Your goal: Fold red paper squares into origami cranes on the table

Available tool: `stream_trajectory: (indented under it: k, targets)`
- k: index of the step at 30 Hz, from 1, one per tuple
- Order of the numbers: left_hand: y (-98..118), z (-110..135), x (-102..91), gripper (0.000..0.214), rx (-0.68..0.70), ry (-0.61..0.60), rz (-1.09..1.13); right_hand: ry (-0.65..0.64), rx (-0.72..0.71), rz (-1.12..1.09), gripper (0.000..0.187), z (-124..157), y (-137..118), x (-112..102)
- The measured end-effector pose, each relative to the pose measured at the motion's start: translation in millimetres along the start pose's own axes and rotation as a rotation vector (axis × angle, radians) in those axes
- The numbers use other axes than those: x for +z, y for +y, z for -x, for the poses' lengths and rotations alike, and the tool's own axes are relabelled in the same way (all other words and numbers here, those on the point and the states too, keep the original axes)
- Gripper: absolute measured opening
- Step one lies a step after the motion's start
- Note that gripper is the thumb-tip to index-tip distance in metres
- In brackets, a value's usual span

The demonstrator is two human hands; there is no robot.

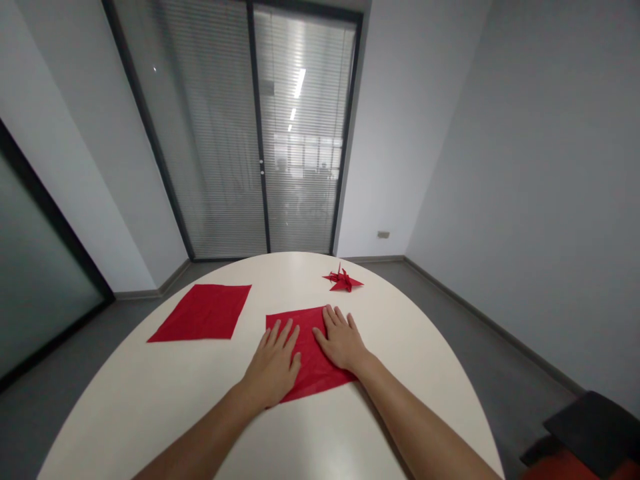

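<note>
A square sheet of red paper lies flat on the table in front of me, with faint creases on its surface. My left hand rests palm down over its left side, fingers stretched out and slightly apart. On the right side of the same sheet, my right hand is also laid flat, its fingers spread toward the far edge. Neither hand grips anything. Both hands cover parts of the sheet's left and right edges.
The round white table carries another red paper sheet at the left and folded red paper cranes at the far right. Beyond stands a glass partition with blinds. A black and red chair is at the lower right.
</note>
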State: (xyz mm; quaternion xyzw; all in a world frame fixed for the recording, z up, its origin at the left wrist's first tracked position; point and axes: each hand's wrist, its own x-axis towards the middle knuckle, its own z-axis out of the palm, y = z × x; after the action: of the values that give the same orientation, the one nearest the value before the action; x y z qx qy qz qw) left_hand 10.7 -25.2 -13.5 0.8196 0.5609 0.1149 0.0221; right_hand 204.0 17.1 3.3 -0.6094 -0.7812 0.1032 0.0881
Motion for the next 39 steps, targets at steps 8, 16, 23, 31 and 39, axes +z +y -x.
stream_trajectory:
  k: [8, 16, 23, 31, 39]
  targets:
    - [0, 2, -0.8, 0.053, 0.049, 0.052, 0.016, 0.139, -0.348, -0.056, 0.059, 10, -15, -8]
    - [-1, 0, 0.7, 0.058, 0.033, 0.032, -0.004, -0.015, -0.185, -0.04, 0.073, 3, 3, -6]
    - [-7, -2, 2.5, 0.058, -0.038, 0.055, -0.048, 0.031, -0.393, -0.064, 0.064, 15, -7, -12]
    - [-12, -7, -8.4, 0.055, -0.04, 0.104, -0.107, -0.07, -0.351, -0.104, 0.072, 14, -9, -7]
    - [-13, 0, -4.1, 0.058, 0.159, -0.056, 0.061, -0.032, -0.368, -0.108, 0.065, 10, -4, -6]
